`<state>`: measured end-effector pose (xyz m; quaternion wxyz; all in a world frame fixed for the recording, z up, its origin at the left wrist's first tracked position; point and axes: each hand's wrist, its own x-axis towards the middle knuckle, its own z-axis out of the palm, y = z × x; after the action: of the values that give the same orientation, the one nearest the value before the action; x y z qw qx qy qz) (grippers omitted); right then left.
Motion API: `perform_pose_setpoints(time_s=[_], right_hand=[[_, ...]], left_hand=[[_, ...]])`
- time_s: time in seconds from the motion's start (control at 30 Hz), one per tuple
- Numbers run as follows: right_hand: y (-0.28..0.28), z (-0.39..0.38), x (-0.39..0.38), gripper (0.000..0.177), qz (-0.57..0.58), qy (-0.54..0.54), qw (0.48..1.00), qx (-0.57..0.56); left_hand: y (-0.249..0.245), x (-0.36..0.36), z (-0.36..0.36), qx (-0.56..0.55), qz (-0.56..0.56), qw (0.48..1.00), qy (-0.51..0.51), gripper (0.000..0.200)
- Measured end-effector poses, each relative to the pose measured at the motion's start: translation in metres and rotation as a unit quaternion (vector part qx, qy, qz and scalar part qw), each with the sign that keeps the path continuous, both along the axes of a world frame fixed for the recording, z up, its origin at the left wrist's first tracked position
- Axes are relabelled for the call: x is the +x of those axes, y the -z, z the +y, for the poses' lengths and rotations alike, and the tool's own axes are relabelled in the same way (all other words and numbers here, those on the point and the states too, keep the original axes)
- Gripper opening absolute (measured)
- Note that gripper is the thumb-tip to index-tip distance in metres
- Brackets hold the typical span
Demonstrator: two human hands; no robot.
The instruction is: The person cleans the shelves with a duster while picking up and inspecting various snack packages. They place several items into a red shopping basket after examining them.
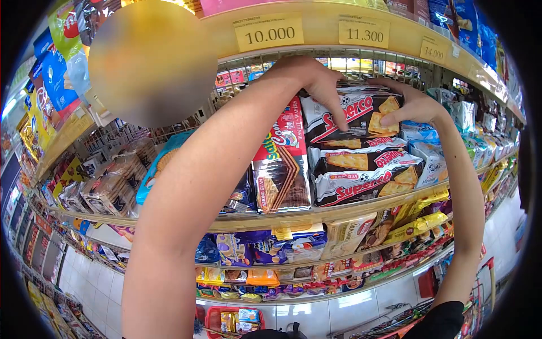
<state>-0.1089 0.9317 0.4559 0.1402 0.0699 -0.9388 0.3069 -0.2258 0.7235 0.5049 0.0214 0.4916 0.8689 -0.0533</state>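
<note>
A black-and-white Superco cracker pack (358,116) lies on top of a stack on the shelf. My left hand (319,85) reaches over its left side, thumb across the front and the other fingers mostly hidden behind. At the right end, my right hand (418,106) presses its thumb on the printed front, with its fingers curled over the top edge. Beneath are more Superco packs, the lowest front one (367,183) lying flat near the shelf edge. Beside the stack, a red biscuit wafer pack (282,169) stands upright, partly behind my left forearm.
Price tags (270,31) line the yellow shelf rail (322,35) just above my hands. Pale blue packs (429,161) sit to the right, clear-wrapped biscuits (110,189) to the left. Lower shelves hold more snacks. A red basket (261,321) with several packs is on the floor.
</note>
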Motion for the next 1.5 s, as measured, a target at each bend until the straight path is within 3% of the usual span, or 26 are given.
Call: perform_pose_setpoints(time_s=[0.17,0.27,0.33,0.4,0.47,0.53,0.6,0.67,0.77,0.8,0.83,0.87,0.9,0.93,0.97,1.0,1.07,1.1,1.17,1.2,1.23,1.27,1.33,1.4,1.47,1.5], right_hand=[[0.003,-0.003,0.002,0.097,0.026,0.064,0.997,0.021],[0.004,0.003,0.001,0.095,0.026,0.040,0.999,-0.017],[0.006,-0.002,0.006,0.090,0.063,0.077,0.994,0.035],[0.008,-0.017,0.020,0.085,0.084,0.142,0.983,0.082],[0.007,-0.013,0.032,0.076,0.160,0.169,0.969,0.083],[0.007,-0.032,0.058,0.063,0.252,0.230,0.936,0.088],[0.024,-0.059,0.076,0.061,0.369,0.189,0.910,0.018],[0.060,-0.096,0.096,0.060,0.425,0.083,0.894,-0.117],[0.156,-0.148,0.111,0.057,0.310,-0.125,0.847,-0.414],[0.195,-0.168,0.112,0.056,0.217,-0.180,0.810,-0.515],[0.237,-0.194,0.113,0.056,0.099,-0.218,0.759,-0.605],[0.279,-0.223,0.116,0.055,-0.013,-0.236,0.697,-0.677],[0.324,-0.258,0.118,0.054,-0.137,-0.229,0.652,-0.710],[0.371,-0.295,0.122,0.054,-0.259,-0.197,0.609,-0.723],[0.421,-0.337,0.127,0.053,-0.371,-0.137,0.584,-0.709],[0.471,-0.373,0.135,0.049,-0.462,-0.041,0.607,-0.646],[0.565,-0.421,0.167,0.033,-0.599,0.096,0.696,-0.384],[0.597,-0.440,0.190,0.033,-0.608,0.090,0.728,-0.302],[0.644,-0.468,0.219,0.032,-0.604,-0.020,0.788,-0.120],[0.661,-0.485,0.227,0.033,-0.567,-0.084,0.820,-0.010],[0.669,-0.510,0.227,0.034,-0.559,-0.088,0.825,0.021],[0.675,-0.532,0.229,0.036,-0.557,-0.093,0.823,0.059],[0.697,-0.570,0.234,0.037,-0.576,-0.083,0.808,0.091],[0.760,-0.619,0.233,0.037,-0.604,-0.046,0.794,0.056],[0.836,-0.667,0.223,0.038,-0.606,-0.114,0.785,0.047],[0.860,-0.698,0.217,0.039,-0.547,-0.133,0.825,0.059]], left_hand=[[0.001,0.018,-0.006,-0.002,-0.022,1.000,-0.006,0.101],[0.008,0.026,-0.012,0.058,0.032,0.998,0.015,0.099],[0.018,0.039,-0.020,0.137,0.089,0.987,0.015,0.095],[0.047,0.050,-0.026,0.277,0.274,0.920,0.041,0.088],[0.071,0.062,-0.036,0.457,0.358,0.800,0.153,0.069],[0.085,0.105,-0.062,0.493,0.344,0.793,0.099,0.051],[0.101,0.144,-0.119,0.438,0.327,0.836,0.047,0.034],[0.171,0.172,-0.167,0.523,0.261,0.809,0.060,0.025],[0.266,0.199,-0.231,0.640,0.237,0.721,0.117,0.012],[0.309,0.215,-0.276,0.666,0.239,0.704,0.058,0.009],[0.357,0.227,-0.322,0.668,0.099,0.738,0.017,0.011],[0.405,0.255,-0.371,0.592,0.028,0.791,-0.149,0.016],[0.483,0.276,-0.415,0.537,-0.044,0.795,-0.281,0.019],[0.511,0.319,-0.459,0.458,-0.110,0.751,-0.462,0.020],[0.537,0.358,-0.504,0.445,-0.147,0.698,-0.541,0.020],[0.587,0.403,-0.539,0.374,-0.142,0.658,-0.638,0.018],[0.645,0.486,-0.595,0.305,-0.257,0.524,-0.752,0.020],[0.684,0.530,-0.616,0.385,-0.223,0.494,-0.747,0.021],[0.746,0.592,-0.657,0.329,-0.309,0.406,-0.794,0.026],[0.745,0.596,-0.668,0.350,-0.332,0.334,-0.810,0.025],[0.804,0.634,-0.689,0.411,-0.334,0.337,-0.778,0.024],[0.787,0.622,-0.699,0.359,-0.385,0.312,-0.790,0.024],[0.795,0.613,-0.732,0.229,-0.443,0.354,-0.791,0.026],[0.815,0.593,-0.769,0.212,-0.423,0.408,-0.781,0.028],[0.845,0.566,-0.818,0.227,-0.400,0.467,-0.755,0.032],[0.856,0.542,-0.837,0.243,-0.405,0.469,-0.746,0.035]])
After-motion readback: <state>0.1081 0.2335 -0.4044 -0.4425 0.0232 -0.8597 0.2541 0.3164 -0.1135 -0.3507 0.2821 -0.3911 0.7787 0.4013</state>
